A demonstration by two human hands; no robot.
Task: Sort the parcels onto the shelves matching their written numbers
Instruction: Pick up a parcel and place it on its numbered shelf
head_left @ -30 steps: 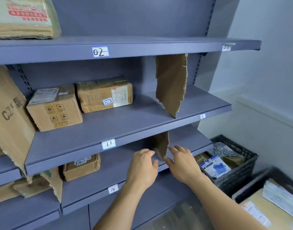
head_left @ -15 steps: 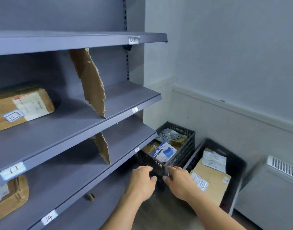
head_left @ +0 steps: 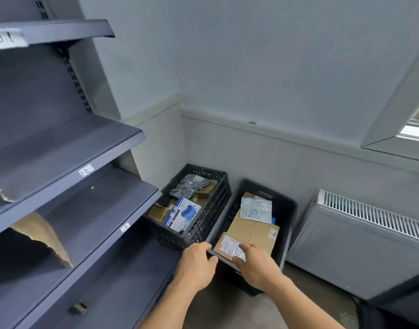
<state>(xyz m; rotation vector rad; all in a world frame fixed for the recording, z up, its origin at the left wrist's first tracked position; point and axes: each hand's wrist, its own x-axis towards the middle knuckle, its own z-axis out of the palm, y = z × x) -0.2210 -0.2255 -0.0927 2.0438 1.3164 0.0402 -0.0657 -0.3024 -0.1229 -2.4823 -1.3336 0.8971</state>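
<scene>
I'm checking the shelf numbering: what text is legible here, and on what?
"01": top shelf tag.
"12": middle shelf tag.
"13", likely: lower shelf tag.
"HAND SHREDDER": blue box.
Unreadable: mailer tag, carton tag, shipping label.

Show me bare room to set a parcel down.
Shelf 12 is bare from the torn cardboard to its right end; shelf 13 below likewise, right of its cardboard. Crowded: the crate and the bin, both filled with parcels.
</scene>
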